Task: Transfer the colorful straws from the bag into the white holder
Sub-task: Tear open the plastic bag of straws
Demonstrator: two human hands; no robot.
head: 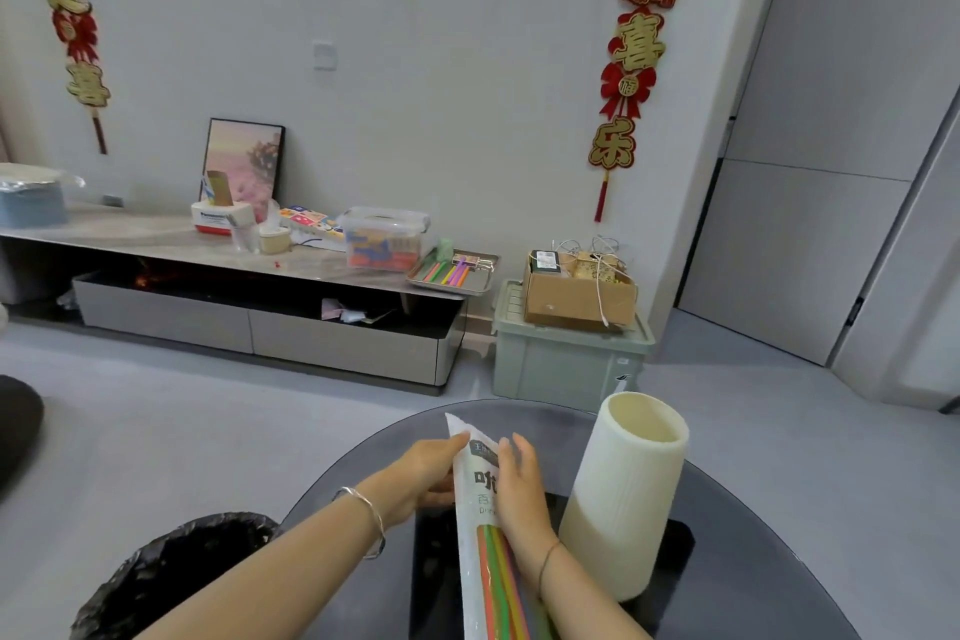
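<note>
A long white plastic bag (478, 525) stands upright over the dark round table (753, 561), with colorful straws (498, 582) showing through its clear lower part. My left hand (426, 476) grips the bag's upper left edge. On the bag's right side, my right hand (519, 483) holds it near the printed label. The tall white ribbed holder (623, 494) stands upright just right of my right hand, its mouth open with nothing visible inside.
A bin lined with a black bag (171, 582) sits at the lower left beside the table. Across the floor stand a low TV cabinet (270, 327) with a metal tray of loose straws (452, 270) and a green storage box (566, 364) carrying a cardboard box.
</note>
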